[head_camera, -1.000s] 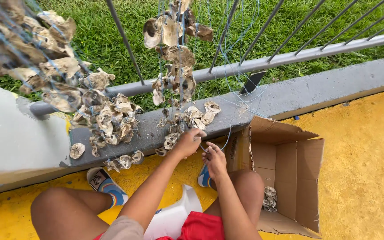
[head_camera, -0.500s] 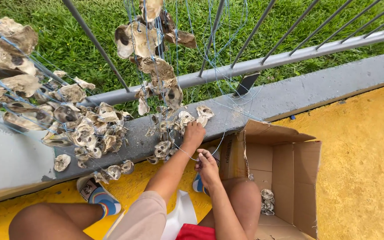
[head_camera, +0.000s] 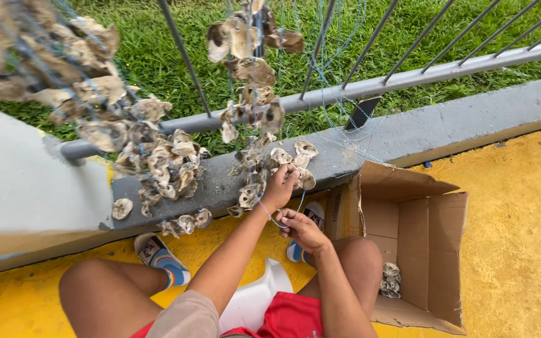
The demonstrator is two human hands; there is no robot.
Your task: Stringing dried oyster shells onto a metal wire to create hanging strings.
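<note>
I sit facing a grey concrete curb under a metal railing. My left hand is raised to the curb and grips an oyster shell at the end of a hanging shell string. My right hand is lower, just above my knee, pinching a thin blue line that runs up to the left hand. More loose shells lie on the curb right beside the left hand.
A big cluster of strung shells hangs off the railing at left. An open cardboard box stands at my right knee with a few shells inside. Yellow floor spreads right; grass lies beyond the rail.
The view has swung slightly; my left hand stays at the shells on the curb, and my right hand has shifted a little lower with the line.
</note>
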